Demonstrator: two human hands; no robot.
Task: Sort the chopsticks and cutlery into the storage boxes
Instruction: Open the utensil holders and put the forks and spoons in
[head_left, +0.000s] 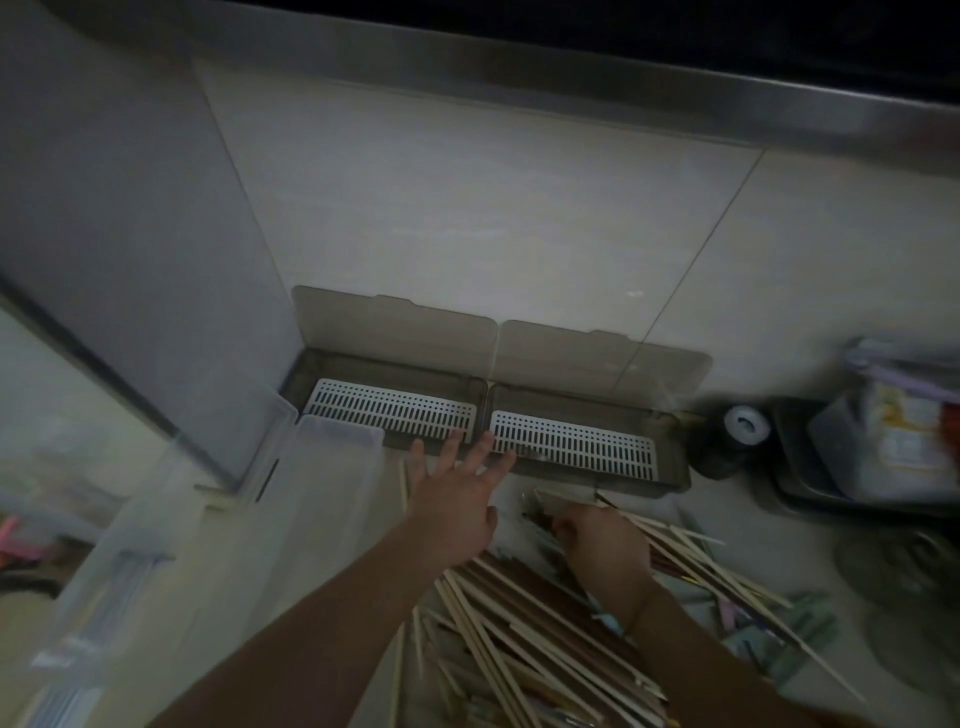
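Two grey storage boxes stand side by side against the wall with lids up, the left box (332, 371) and the right box (670, 467), each with a white slotted tray inside. My left hand (457, 493) is spread flat with straight fingers, fingertips at the front rims where the boxes meet. My right hand (602, 540) curls round dark chopsticks (540, 517) pointing left. A big heap of pale wooden and dark chopsticks (519, 634) lies on the counter below both hands.
A clear plastic bin (218, 545) stands at the left. A dark jar with a white lid (737, 431) and a dark tray holding a packet (810, 483) are on the right. A round metal drain (914, 566) lies at the far right.
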